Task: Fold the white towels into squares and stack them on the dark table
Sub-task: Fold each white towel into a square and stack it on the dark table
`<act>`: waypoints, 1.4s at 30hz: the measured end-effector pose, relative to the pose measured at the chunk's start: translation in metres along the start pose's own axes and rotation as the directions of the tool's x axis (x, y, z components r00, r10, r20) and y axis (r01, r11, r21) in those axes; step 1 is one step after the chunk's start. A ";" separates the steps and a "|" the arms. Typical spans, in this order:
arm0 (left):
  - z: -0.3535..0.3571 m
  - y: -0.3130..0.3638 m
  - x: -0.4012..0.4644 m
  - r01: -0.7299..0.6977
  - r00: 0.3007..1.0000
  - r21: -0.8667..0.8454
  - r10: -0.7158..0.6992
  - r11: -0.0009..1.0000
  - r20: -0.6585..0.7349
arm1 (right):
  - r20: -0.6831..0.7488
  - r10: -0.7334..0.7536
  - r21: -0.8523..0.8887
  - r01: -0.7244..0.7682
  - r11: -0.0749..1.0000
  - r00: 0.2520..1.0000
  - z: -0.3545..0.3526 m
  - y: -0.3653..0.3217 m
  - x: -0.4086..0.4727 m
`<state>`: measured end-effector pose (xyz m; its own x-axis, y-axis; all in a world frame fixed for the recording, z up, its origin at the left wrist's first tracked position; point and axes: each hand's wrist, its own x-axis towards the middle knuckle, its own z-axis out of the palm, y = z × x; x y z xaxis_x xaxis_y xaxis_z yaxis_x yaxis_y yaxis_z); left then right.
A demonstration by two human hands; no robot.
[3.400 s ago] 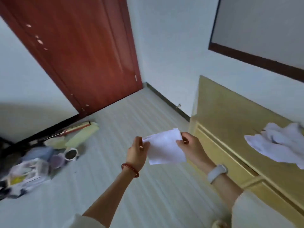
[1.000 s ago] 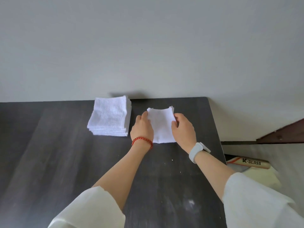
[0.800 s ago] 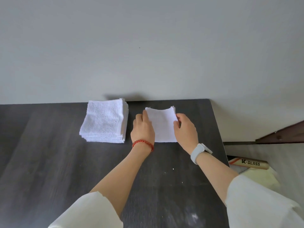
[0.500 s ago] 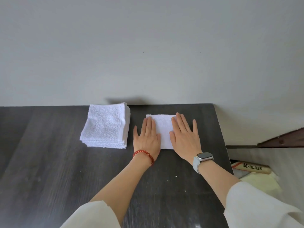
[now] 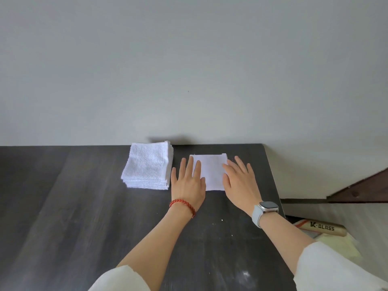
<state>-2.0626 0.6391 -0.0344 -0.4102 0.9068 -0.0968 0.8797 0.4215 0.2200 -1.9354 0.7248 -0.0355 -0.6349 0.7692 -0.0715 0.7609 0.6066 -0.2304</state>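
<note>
A folded white towel (image 5: 212,171) lies flat on the dark table (image 5: 84,206) near its far right corner. My left hand (image 5: 188,181) lies flat with straight fingers over the towel's left edge. My right hand (image 5: 240,179) lies flat with spread fingers over its right edge. Just to the left stands a stack of several folded white towels (image 5: 148,165), close to the wall and apart from my left hand.
A grey wall runs along the table's far edge. The table's right edge drops to the floor, where a roll marked K-GLASS (image 5: 321,226) and a yellowish sheet (image 5: 340,246) lie. A dark door edge (image 5: 361,191) shows at the right.
I turned from the room to the dark table and laid the folded towel down beside the stack. My hands let go of its edges and flattened onto it, then slid slightly apart.
</note>
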 end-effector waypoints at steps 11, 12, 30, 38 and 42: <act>-0.107 0.060 -0.154 -0.108 0.977 -0.150 0.077 0.983 -0.201 | -0.115 0.138 0.406 -0.081 0.910 0.984 -0.116 -0.012 -0.180; -0.113 0.072 -0.179 -0.127 0.972 -0.168 0.089 0.978 -0.217 | -0.124 0.155 0.408 -0.092 0.908 0.980 -0.125 -0.009 -0.208; -0.075 0.498 -0.506 -0.753 0.657 -0.177 0.743 0.634 -0.127 | -0.356 0.712 0.549 -0.482 0.683 0.605 -0.222 0.238 -0.750; 0.015 0.792 -0.724 -0.941 0.271 -0.204 0.962 0.270 0.023 | -0.322 0.917 0.590 -0.707 0.390 0.237 -0.230 0.401 -1.072; 0.045 0.901 -0.827 -0.960 0.077 -0.266 0.996 0.088 0.052 | -0.278 0.959 0.617 -0.757 0.215 0.046 -0.237 0.454 -1.201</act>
<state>-0.9200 0.2687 0.1999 0.8570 0.4894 0.1612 0.4073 -0.8350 0.3700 -0.7958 0.1242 0.1755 0.7382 0.6731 0.0459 0.5619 -0.5758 -0.5939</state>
